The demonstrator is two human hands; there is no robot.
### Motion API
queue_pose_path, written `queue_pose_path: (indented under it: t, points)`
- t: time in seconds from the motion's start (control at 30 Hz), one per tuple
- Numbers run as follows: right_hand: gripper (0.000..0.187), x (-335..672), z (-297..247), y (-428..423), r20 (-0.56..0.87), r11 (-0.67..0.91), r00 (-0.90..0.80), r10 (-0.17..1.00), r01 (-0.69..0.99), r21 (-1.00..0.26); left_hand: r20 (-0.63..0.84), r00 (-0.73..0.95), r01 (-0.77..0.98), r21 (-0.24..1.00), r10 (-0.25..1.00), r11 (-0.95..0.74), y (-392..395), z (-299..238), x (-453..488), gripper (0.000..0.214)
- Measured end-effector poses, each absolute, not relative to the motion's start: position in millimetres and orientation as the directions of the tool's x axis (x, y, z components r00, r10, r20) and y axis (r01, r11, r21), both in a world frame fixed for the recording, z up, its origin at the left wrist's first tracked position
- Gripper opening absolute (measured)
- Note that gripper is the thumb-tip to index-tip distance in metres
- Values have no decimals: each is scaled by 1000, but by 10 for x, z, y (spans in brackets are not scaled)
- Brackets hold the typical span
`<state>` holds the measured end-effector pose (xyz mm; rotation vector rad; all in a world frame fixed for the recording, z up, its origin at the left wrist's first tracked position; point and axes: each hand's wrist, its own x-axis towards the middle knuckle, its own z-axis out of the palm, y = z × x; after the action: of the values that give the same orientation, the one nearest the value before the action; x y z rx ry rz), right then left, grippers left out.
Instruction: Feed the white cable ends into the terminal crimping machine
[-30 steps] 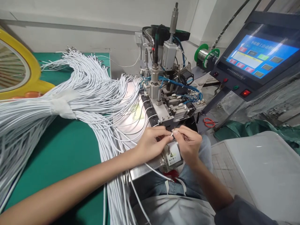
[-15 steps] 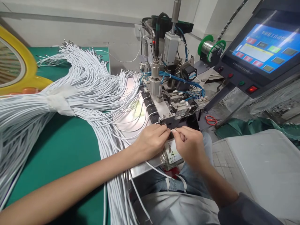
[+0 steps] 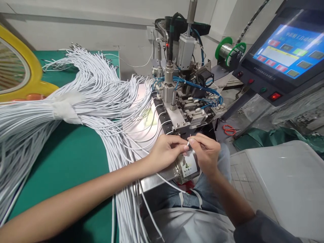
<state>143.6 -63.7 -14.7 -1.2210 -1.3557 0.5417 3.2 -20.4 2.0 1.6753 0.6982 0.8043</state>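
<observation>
In front of the machine point(image 3: 177, 114), my left hand point(image 3: 168, 150) pinches a white cable point(image 3: 188, 143) near its end between thumb and forefinger. My right hand point(image 3: 206, 150) meets it there, thumb and forefinger closed at the cable's thin stripped tip. A reddish wire strand shows just above the right fingertips. Other white cables run from the big taped bundle point(image 3: 98, 111) into slots along the machine's black side strip point(image 3: 162, 116). Below the hands sits a metal part with a white label point(image 3: 189, 164).
A green mat point(image 3: 83, 155) lies under the bundle, with a yellow-rimmed fan-like object point(image 3: 35, 67) at left. A solder spool point(image 3: 229, 52) and lit control screen point(image 3: 286, 50) stand at right. Red scissors point(image 3: 230, 130) and a white bin point(image 3: 283, 168) are lower right.
My left fingers have opened out from a tighter curl, with the thumb now extended along the cable. The cable end has tipped upward, and my right fingers have shifted slightly. The view moved a little.
</observation>
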Motion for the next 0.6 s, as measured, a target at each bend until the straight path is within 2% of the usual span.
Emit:
queue_pose_path:
  t: [0.07,0.13,0.23,0.33,0.43,0.6]
  points:
    - [20,1449,-179,-629,379,328,235,895,230,-916,80,626,1,995,775,-103,-203,19,41,15]
    - [21,1484,-193,-606,298,279,209,931,116,-953,66,635,26,994,770,-107,-186,2,41,17]
    - [21,1552,-219,-548,159,156,162,974,29,-987,162,635,195,912,755,-360,-148,-40,32,20]
    - [8,1603,-305,-485,66,67,228,971,4,-998,250,686,358,701,684,-616,-120,-91,25,23]
    - [8,1636,-439,-438,21,20,258,966,6,-1000,233,725,442,564,648,-697,-102,-151,26,26]
    - [11,1690,-607,-396,-24,-29,127,992,41,-999,161,744,526,460,649,-716,-64,-238,17,27]
